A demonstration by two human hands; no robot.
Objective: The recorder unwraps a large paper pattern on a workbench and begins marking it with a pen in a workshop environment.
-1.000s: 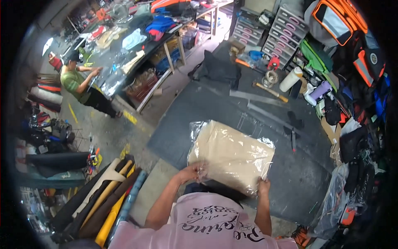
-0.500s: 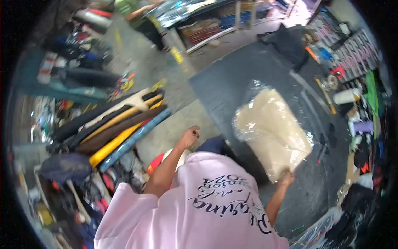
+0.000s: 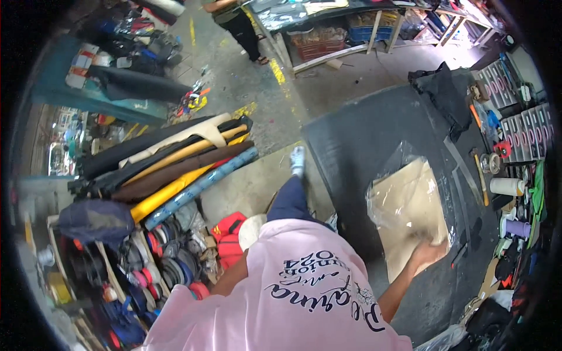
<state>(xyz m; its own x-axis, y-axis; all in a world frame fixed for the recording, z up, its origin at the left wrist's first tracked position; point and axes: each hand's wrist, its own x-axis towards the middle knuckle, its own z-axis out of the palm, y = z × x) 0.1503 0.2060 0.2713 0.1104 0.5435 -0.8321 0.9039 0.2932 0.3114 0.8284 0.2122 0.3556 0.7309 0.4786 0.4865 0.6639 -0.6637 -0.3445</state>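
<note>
A beige, flat sheet or stack [image 3: 404, 187] lies on the dark work table, with crinkled clear plastic [image 3: 383, 205] over part of it. My right hand [image 3: 428, 254] is on the sheet's near right part; motion smears its fingers, so I cannot make out whether they grip it. Only my left upper arm [image 3: 231, 282] shows, at my side; the left hand is out of sight behind my body. My blue-trousered leg with a light shoe [image 3: 297, 159] is stretched out beside the table.
The dark table [image 3: 345, 152] bears a black cloth [image 3: 445, 96], a wooden-handled hammer [image 3: 480, 175] and a white thread cone [image 3: 507, 186]. Fabric rolls [image 3: 193, 169] lean at the left, above shelves of webbing rolls [image 3: 172, 272]. Another person [image 3: 237, 29] stands at the far table.
My right hand has gone from the sheet's near edge to lie farther over it. The left hand has dropped out of view. My leg now shows, and the whole view has shifted.
</note>
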